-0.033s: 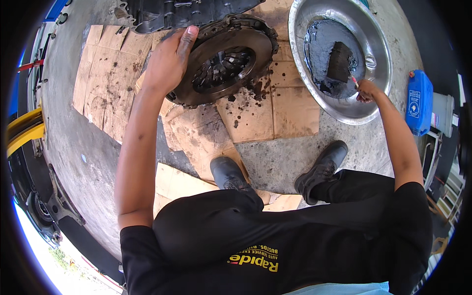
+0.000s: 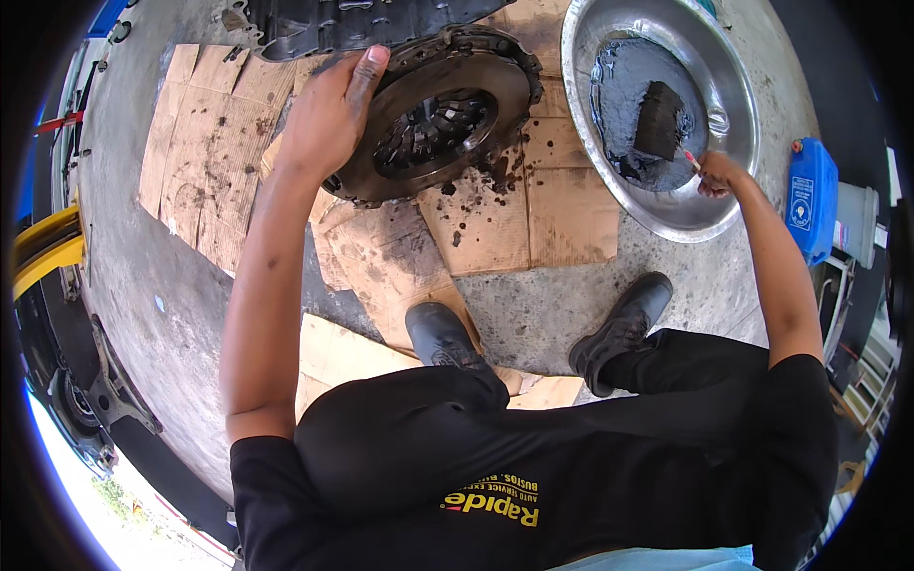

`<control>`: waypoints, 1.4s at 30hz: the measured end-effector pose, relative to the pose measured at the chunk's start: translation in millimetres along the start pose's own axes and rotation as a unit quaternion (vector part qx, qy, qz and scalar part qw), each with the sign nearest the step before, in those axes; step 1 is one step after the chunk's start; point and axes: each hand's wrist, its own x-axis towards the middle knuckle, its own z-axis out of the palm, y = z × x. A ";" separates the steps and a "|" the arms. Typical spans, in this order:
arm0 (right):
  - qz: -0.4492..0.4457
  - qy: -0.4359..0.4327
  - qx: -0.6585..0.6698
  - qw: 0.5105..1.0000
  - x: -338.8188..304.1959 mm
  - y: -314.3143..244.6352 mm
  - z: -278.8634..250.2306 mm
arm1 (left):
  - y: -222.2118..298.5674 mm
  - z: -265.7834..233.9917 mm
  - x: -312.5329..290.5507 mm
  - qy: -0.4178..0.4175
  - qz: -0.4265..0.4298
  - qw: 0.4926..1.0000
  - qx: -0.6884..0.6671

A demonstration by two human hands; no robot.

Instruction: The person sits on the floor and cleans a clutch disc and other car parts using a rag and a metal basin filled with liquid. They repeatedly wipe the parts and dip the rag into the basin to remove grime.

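My left hand is closed on the upper left rim of a dark, round clutch pressure plate, its thumb over the edge. The plate stands tilted on stained cardboard, its ring of metal fingers showing. At the right, my right hand is closed around a slim red-handled tool over the near right side of a big metal basin. Murky dark liquid lies in the basin. A dark rectangular block sits in that liquid, near the tool's tip; whether they touch I cannot tell.
A black ribbed metal housing lies beyond the plate. Oil-spotted cardboard sheets cover part of the concrete floor. Right of the basin stand a blue jug and a grey bucket. A yellow metal arm is at far left.
My right hand has drawn slightly to the right with the red-handled tool. My left hand and the pressure plate have barely shifted.
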 end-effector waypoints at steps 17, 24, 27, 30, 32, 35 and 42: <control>-0.421 0.226 -0.233 0.847 -193.4 -274.0 118.1 | 44.2 36.0 3.8 0.029 0.127 0.987 0.098; -0.499 0.322 0.012 0.805 -135.3 -283.0 154.6 | 46.3 31.5 -7.4 0.025 0.129 0.988 0.081; -0.474 0.295 0.068 0.827 -167.9 -292.8 155.7 | 43.0 30.9 -8.2 -0.001 0.124 0.985 0.118; -0.472 0.204 0.144 0.845 -200.2 -299.7 155.9 | 52.8 27.7 -7.5 0.001 0.103 0.989 0.103; -0.448 0.256 0.007 0.857 -168.9 -308.1 176.2 | 51.2 31.5 -6.9 0.010 0.123 0.987 0.099; -0.370 0.266 -0.185 0.871 -163.0 -321.2 165.3 | 48.5 31.7 -4.7 0.022 0.144 0.986 0.085; -0.367 0.332 -0.094 0.864 -151.3 -304.9 155.7 | 46.3 22.2 -0.8 -0.022 0.143 0.982 0.123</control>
